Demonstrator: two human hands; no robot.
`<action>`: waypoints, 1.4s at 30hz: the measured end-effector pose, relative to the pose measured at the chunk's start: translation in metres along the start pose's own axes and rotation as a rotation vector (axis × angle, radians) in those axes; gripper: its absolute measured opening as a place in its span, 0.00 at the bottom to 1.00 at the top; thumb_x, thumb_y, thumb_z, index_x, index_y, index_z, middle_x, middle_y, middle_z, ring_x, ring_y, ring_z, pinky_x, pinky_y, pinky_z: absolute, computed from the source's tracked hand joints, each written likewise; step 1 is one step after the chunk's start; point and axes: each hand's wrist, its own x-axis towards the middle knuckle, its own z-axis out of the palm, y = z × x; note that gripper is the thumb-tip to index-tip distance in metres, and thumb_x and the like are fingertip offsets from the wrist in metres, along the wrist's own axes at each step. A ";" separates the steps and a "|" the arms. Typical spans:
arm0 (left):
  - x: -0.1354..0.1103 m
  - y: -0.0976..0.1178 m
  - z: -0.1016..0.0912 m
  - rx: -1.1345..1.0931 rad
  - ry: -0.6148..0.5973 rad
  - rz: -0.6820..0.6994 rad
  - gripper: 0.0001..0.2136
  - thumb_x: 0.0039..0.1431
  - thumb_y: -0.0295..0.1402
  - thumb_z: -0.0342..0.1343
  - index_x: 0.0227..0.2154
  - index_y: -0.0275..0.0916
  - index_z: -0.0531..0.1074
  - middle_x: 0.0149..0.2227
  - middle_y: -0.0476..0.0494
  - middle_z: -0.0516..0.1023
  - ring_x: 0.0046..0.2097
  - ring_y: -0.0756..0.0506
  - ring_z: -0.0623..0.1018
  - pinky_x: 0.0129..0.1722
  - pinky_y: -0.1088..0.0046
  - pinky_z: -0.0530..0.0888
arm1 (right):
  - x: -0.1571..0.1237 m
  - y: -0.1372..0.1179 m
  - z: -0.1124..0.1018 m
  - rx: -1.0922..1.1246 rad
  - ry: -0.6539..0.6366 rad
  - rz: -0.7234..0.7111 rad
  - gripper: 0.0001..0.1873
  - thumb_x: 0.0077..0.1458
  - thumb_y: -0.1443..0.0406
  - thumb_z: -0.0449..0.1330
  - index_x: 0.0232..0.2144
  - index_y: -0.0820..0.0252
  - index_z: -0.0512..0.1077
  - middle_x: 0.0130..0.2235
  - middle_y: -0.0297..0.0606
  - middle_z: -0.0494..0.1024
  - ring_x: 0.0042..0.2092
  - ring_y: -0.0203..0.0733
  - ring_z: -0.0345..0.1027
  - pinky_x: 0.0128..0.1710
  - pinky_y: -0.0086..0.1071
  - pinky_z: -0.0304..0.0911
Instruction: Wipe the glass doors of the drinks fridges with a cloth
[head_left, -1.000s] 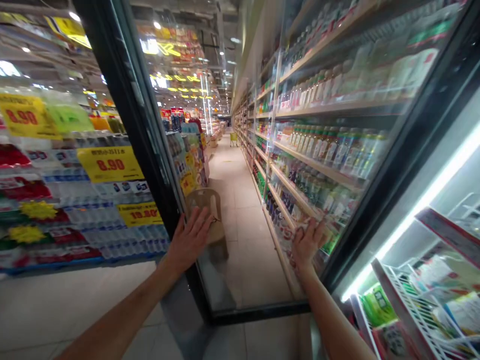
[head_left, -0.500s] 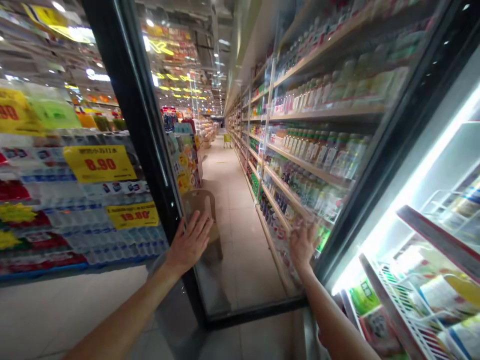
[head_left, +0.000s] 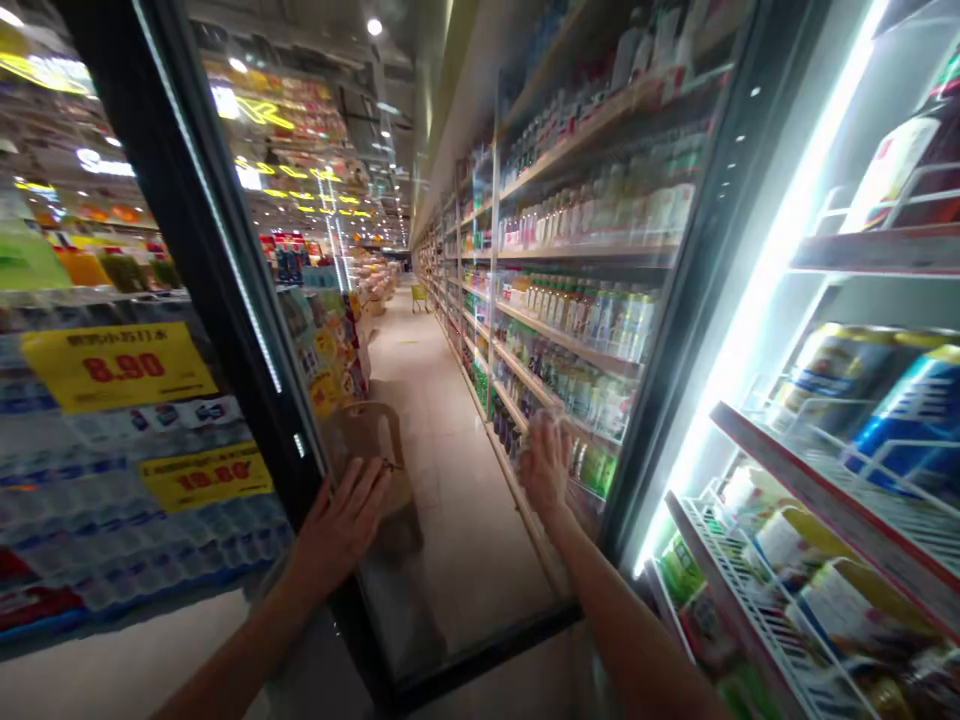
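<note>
A glass cooler door (head_left: 465, 560) with a black frame stands swung open in front of me. My left hand (head_left: 341, 520) lies flat near the door's left edge, fingers stretched out and touching the glass beside the frame. Further right, my right hand (head_left: 547, 465) is raised against the pane, fingers upward. Motion smears its fingers. A pale patch shows around them; I cannot make out whether it is a thin cloth or only blur.
On the right, the lit cooler holds wire shelves (head_left: 840, 520) with cans and cartons. Packed water bottles (head_left: 202, 545) under yellow price signs (head_left: 124, 365) stand at left. Through the glass appear a brown chair (head_left: 375, 430), an aisle floor (head_left: 427, 400) and bottle shelves (head_left: 585, 255).
My view has turned right and tilted, so the door and both hands appear further left and more of the cooler shows. My right hand has shifted leftward across the glass; my left stays by the frame.
</note>
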 end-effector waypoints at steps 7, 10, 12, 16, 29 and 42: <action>-0.001 0.005 0.000 0.063 0.035 -0.013 0.25 0.62 0.31 0.43 0.62 0.40 0.48 0.59 0.41 0.62 0.64 0.44 0.51 0.64 0.57 0.44 | 0.080 0.057 -0.025 0.050 0.245 0.473 0.33 0.56 0.65 0.37 0.61 0.78 0.44 0.63 0.61 0.47 0.65 0.53 0.36 0.60 0.57 0.42; 0.000 0.006 0.000 0.054 0.042 -0.014 0.25 0.63 0.32 0.42 0.62 0.41 0.48 0.59 0.42 0.62 0.65 0.44 0.50 0.64 0.57 0.44 | 0.078 0.001 -0.015 0.070 0.182 0.163 0.30 0.57 0.64 0.41 0.61 0.65 0.50 0.63 0.50 0.50 0.66 0.49 0.37 0.61 0.52 0.42; -0.001 0.005 0.001 0.039 0.048 -0.012 0.25 0.63 0.32 0.42 0.62 0.41 0.47 0.59 0.42 0.62 0.65 0.43 0.51 0.64 0.56 0.44 | 0.071 -0.029 -0.008 0.070 0.085 -0.192 0.28 0.56 0.65 0.44 0.60 0.57 0.54 0.62 0.43 0.55 0.66 0.47 0.38 0.62 0.52 0.40; -0.005 0.006 0.003 -0.001 0.075 -0.027 0.25 0.63 0.32 0.42 0.62 0.43 0.49 0.59 0.42 0.64 0.64 0.44 0.54 0.64 0.57 0.46 | 0.075 -0.004 -0.016 0.014 -0.006 -0.342 0.25 0.55 0.63 0.47 0.56 0.52 0.61 0.59 0.40 0.61 0.63 0.46 0.46 0.62 0.51 0.40; 0.139 0.005 -0.029 0.025 0.394 -0.164 0.28 0.62 0.38 0.46 0.63 0.46 0.43 0.62 0.40 0.55 0.65 0.41 0.52 0.63 0.53 0.46 | 0.149 -0.012 -0.032 -0.003 0.218 -0.375 0.32 0.55 0.65 0.45 0.62 0.54 0.49 0.62 0.44 0.55 0.64 0.49 0.43 0.60 0.53 0.43; 0.134 0.014 -0.037 0.050 0.406 -0.190 0.29 0.61 0.37 0.49 0.62 0.48 0.45 0.60 0.40 0.61 0.61 0.39 0.60 0.62 0.53 0.50 | 0.190 -0.022 -0.061 -0.006 0.287 -0.321 0.30 0.55 0.65 0.44 0.61 0.61 0.52 0.61 0.47 0.56 0.65 0.50 0.41 0.60 0.53 0.44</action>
